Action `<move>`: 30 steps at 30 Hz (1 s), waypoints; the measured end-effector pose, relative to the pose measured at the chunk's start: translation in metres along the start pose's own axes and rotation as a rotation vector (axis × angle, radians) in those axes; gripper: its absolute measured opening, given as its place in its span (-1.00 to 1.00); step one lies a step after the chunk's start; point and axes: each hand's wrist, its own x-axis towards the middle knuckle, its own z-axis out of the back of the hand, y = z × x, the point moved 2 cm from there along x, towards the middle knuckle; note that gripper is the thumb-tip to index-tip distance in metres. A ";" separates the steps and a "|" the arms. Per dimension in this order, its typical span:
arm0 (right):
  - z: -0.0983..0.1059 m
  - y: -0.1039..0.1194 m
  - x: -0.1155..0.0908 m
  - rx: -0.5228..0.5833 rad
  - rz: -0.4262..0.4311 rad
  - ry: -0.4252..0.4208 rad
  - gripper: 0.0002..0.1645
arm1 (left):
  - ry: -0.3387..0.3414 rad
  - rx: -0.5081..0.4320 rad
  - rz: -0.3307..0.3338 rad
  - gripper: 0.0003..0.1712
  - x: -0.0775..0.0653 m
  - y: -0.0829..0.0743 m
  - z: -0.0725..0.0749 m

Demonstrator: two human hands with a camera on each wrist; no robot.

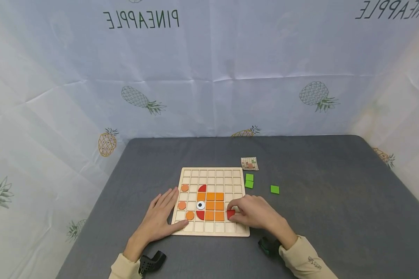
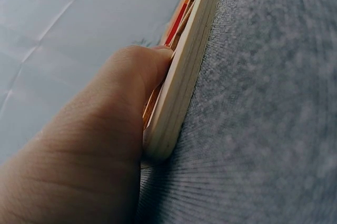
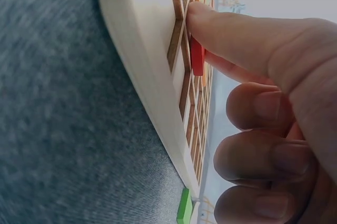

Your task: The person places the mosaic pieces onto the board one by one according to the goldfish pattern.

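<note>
A wooden grid board [image 1: 209,228] lies on the table with colored tiles set in its cells. My right hand [image 1: 255,211] pinches a red square tile [image 1: 230,214] between thumb and index finger over the board's right side; in the right wrist view the red tile [image 3: 197,58] sits at the grid ridges, the other fingers curled. With fingers spread, my left hand [image 1: 159,217] rests on the board's left edge, its thumb [image 2: 152,63] over the front left corner. Orange squares [image 1: 210,205], two red quarter-round tiles [image 1: 202,188] and a white eye tile [image 1: 200,205] form a block mid-board.
Orange discs [image 1: 184,188] lie in cells at the board's left. Two green squares [image 1: 249,181] touch the board's right side or lie close to it, and another green square [image 1: 274,189] lies farther right. A small printed card [image 1: 249,163] lies by the back right corner.
</note>
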 end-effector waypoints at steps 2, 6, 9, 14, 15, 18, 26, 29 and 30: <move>0.000 0.000 0.000 0.007 0.002 0.001 -0.80 | -0.001 0.002 0.001 0.19 0.000 0.000 0.000; 0.000 0.001 0.000 0.012 0.005 0.004 -0.79 | -0.001 0.002 0.002 0.20 0.000 -0.001 0.000; 0.000 0.001 0.000 0.007 0.003 0.003 -0.77 | 0.003 0.000 0.005 0.19 0.000 -0.001 0.001; -0.001 0.004 0.001 0.019 -0.004 0.007 -0.76 | 0.005 0.000 0.005 0.19 0.000 -0.001 0.001; -0.001 0.005 0.001 0.024 -0.004 0.009 -0.76 | 0.004 0.001 0.004 0.19 0.000 -0.001 0.001; -0.001 0.006 0.001 0.035 -0.007 0.014 -0.75 | 0.003 0.006 0.002 0.19 0.000 -0.001 0.001; 0.000 0.005 0.001 0.042 -0.008 0.006 -0.77 | 0.000 0.007 -0.001 0.19 0.000 -0.001 0.001; 0.000 0.004 0.001 0.054 -0.023 0.005 -0.78 | 0.001 0.005 -0.002 0.19 0.000 -0.001 0.001; 0.000 0.003 0.001 0.056 -0.025 0.006 -0.79 | 0.001 0.006 -0.002 0.19 0.000 -0.001 0.001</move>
